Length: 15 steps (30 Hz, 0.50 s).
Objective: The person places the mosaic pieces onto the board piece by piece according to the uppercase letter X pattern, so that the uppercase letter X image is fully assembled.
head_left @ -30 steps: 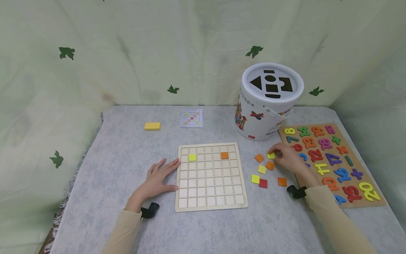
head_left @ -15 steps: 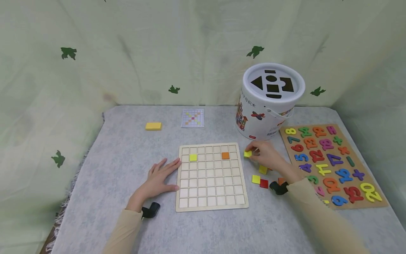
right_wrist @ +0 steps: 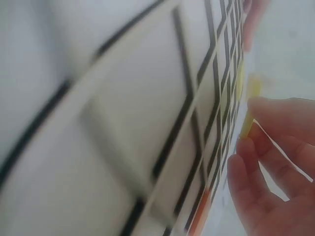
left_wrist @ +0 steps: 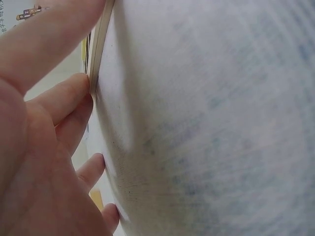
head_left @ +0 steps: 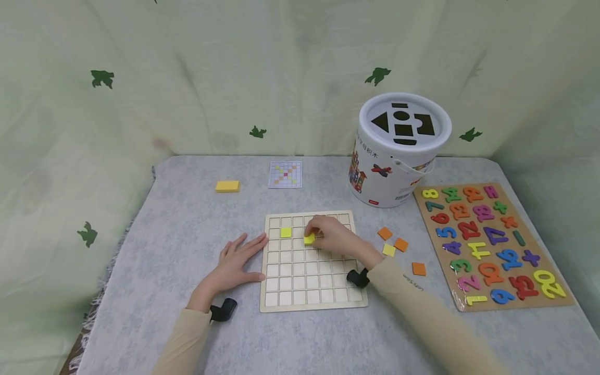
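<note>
A pale wooden grid board (head_left: 286, 299) lies flat on the table. My left hand (head_left: 237, 263) rests flat at its left edge, fingers spread; the left wrist view has thumb and fingertips against the board's side (left_wrist: 101, 54). Over the upper middle of the grid, my right hand (head_left: 335, 237) pinches a small yellow square tile (head_left: 309, 239) between thumb and fingers, held close above the cells. Another yellow tile (head_left: 286, 232) sits in an upper-left cell. An orange tile (right_wrist: 199, 214) in the grid shows in the right wrist view; my right hand hides it from the head camera.
Right of the board lie several orange tiles (head_left: 400, 244) and a yellow tile (head_left: 388, 250). Beyond them are a number puzzle board (head_left: 442, 271) and a white lidded bucket (head_left: 382, 179). A pattern card (head_left: 285, 182) and a yellow block (head_left: 227, 186) lie at the back.
My right hand has carried the yellow tile leftward from the loose tiles to above the grid. Its forearm now covers the loose red tile and a yellow one. My left hand stays put.
</note>
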Available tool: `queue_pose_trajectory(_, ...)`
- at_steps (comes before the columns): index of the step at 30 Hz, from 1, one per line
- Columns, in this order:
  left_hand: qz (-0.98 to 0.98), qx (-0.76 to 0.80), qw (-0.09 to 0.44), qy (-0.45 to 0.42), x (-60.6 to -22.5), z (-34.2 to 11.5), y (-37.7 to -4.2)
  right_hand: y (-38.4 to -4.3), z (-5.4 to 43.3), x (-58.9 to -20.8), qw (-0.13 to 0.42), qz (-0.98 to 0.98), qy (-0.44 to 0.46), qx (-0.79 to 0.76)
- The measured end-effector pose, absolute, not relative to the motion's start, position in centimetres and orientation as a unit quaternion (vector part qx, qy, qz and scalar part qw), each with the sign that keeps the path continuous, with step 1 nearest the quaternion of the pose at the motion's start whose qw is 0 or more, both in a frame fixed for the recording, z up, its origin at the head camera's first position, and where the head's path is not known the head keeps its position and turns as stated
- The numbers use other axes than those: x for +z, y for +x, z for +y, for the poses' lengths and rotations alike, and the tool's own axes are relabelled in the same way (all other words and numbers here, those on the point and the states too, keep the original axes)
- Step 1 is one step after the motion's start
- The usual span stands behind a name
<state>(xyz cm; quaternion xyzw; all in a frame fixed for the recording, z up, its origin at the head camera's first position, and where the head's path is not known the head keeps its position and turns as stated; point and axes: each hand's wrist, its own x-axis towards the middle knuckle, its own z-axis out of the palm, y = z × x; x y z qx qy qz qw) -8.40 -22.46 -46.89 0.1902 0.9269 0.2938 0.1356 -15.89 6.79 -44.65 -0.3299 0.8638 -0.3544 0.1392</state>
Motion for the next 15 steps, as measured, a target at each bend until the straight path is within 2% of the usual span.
queue_pose_trajectory(9, 0.928, 0.289, 0.140, 0.188, -46.8, -22.5, -8.5, -15.7, 3.8, -45.0, 0.152, 0.870, -0.346, -0.316)
queue_pose_trajectory(15, 0.928, 0.290, 0.135, 0.190, -46.9, -22.5, -8.4, -15.5, 3.8, -45.0, 0.153, 0.883, -0.331, -0.296)
